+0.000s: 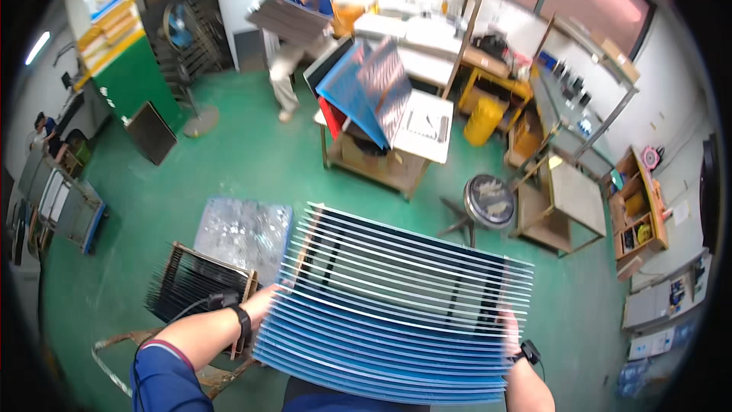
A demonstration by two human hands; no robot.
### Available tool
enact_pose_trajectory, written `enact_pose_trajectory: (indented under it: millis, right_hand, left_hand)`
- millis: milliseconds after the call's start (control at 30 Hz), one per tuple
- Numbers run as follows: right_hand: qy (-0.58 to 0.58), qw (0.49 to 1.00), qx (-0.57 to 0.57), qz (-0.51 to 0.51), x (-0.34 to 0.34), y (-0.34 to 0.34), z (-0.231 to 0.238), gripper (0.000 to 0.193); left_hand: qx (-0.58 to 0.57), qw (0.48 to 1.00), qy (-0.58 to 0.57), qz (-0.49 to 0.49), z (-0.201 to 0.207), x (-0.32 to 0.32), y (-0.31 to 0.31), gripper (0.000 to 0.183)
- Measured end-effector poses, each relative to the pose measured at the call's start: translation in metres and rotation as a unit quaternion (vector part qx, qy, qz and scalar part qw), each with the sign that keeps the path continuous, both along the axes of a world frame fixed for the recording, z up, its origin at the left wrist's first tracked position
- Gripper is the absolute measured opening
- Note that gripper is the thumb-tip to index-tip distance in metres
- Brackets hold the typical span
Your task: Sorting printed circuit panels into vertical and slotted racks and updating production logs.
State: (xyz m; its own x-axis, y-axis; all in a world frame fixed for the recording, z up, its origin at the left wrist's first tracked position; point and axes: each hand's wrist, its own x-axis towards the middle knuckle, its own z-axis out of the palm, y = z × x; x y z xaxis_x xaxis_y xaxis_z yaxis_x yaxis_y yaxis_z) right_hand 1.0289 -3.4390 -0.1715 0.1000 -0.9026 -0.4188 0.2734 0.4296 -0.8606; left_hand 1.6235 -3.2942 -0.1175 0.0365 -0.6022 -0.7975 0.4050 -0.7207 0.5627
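Observation:
In front of my body I hold a wide slatted rack (396,336), with many thin parallel strips, white at the far part and blue at the near part. Through the far strips a dark panel or opening shows. My left hand (267,302) is closed on the rack's left side, with some fingers hidden behind the strips. On the opposite side my right hand (509,323) grips the right edge, its fingers partly out of sight. The rack is off the floor and tilted.
A black slatted rack (202,278) stands on a cart at left, beside a scuffed grey-blue board (244,236). Ahead is a worktable (431,149) bearing blue and red panels. A round stool (489,202) and metal table (579,198) stand right. Another person carries a dark panel (290,21).

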Motion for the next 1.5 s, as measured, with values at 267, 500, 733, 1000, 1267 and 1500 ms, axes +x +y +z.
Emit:
enact_pose_trajectory:
  millis: [267,500,733,1000,1267,1500]
  right_hand:
    - [-0.048,0.97,0.231,-0.053,0.099,-0.125,-0.125,0.027]
    - [-0.015,0.956,0.286,-0.064,0.113,-0.215,-0.314,0.03]
    - [-0.031,0.94,0.339,-0.024,0.175,-0.256,-0.391,0.026]
    - [0.197,0.923,0.33,-0.019,0.171,-0.239,-0.348,0.041]
    - [0.447,0.591,0.01,0.671,0.112,-0.156,-0.209,0.03]
    - [0.447,0.491,-0.159,0.731,0.215,-0.221,-0.119,0.033]
  left_hand:
    - [0.147,0.988,-0.03,0.042,-0.193,0.108,-0.133,0.035]
    - [0.281,0.953,-0.111,0.009,-0.368,0.159,-0.2,0.059]
    - [0.197,0.977,-0.08,-0.002,-0.442,0.214,-0.218,0.069]
    - [0.116,0.949,-0.294,0.013,-0.364,0.162,-0.209,0.06]
    - [0.013,0.952,-0.306,-0.019,-0.211,0.024,-0.023,0.026]
    - [0.144,0.937,-0.293,0.127,-0.071,-0.154,0.095,0.039]
